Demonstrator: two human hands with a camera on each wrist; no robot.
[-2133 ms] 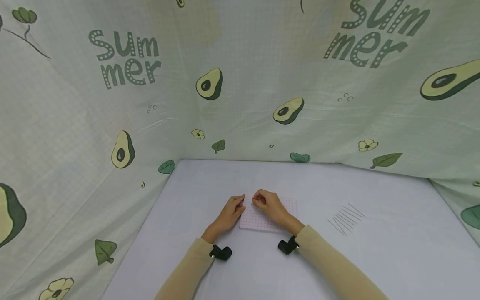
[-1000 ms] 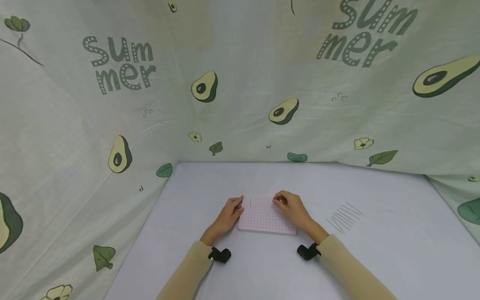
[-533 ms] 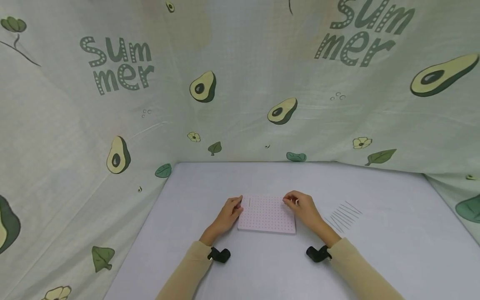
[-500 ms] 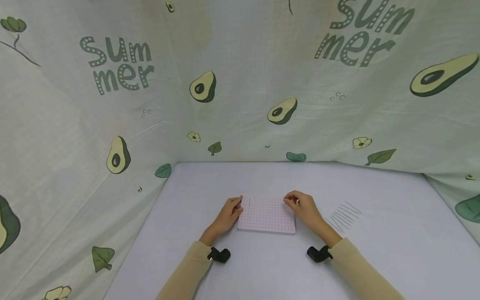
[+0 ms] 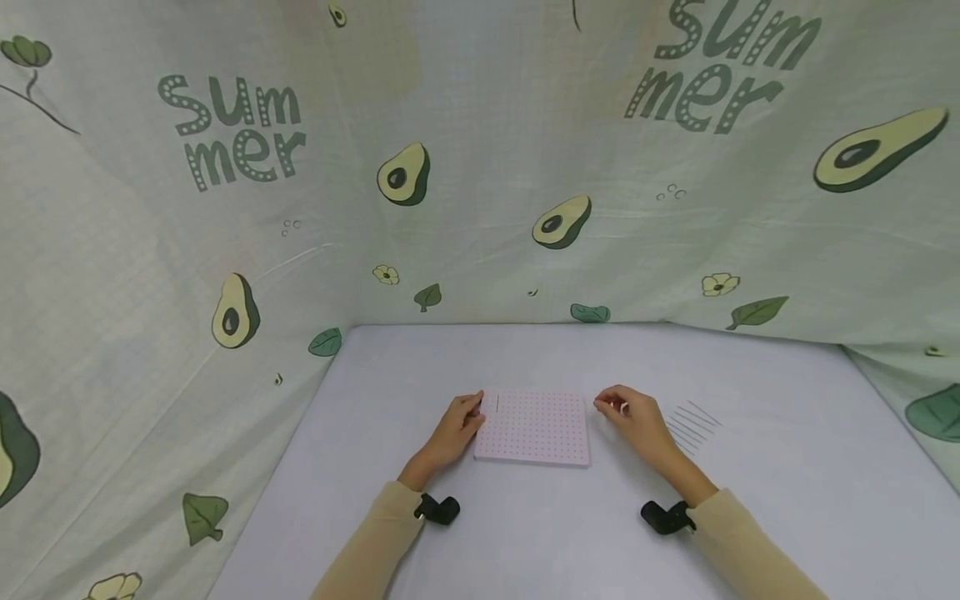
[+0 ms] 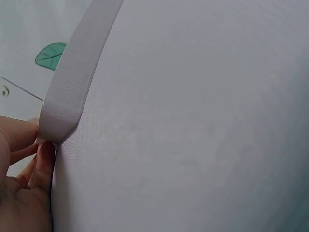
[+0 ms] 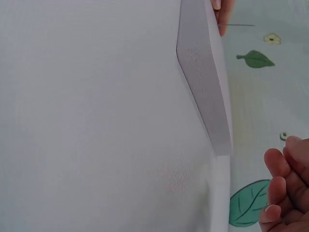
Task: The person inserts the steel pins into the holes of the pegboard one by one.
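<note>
A pale pink pegboard [image 5: 532, 429] with a grid of small holes lies on the white table. A thin dark rod [image 5: 497, 402] stands upright near its far-left corner; the same rod [image 6: 21, 88] juts out past the board's edge in the left wrist view. My left hand [image 5: 450, 429] holds the board's left edge, index finger at the far corner and thumb lower down. Off the right edge hovers my right hand [image 5: 633, 417], thumb and index fingertips close together. In the right wrist view its fingers [image 7: 277, 188] are loosely bent, with nothing visible between them.
Several thin dark rods [image 5: 693, 425] lie side by side on the table [image 5: 555, 533], partly behind my right hand. A printed cloth [image 5: 480, 233] with avocados hangs behind and to the left. Each wrist carries a black camera [image 5: 442, 510].
My right hand has moved from beside the upright rod across the pegboard to beyond its right edge, toward the loose rods. The left hand stays on the board's left edge.
</note>
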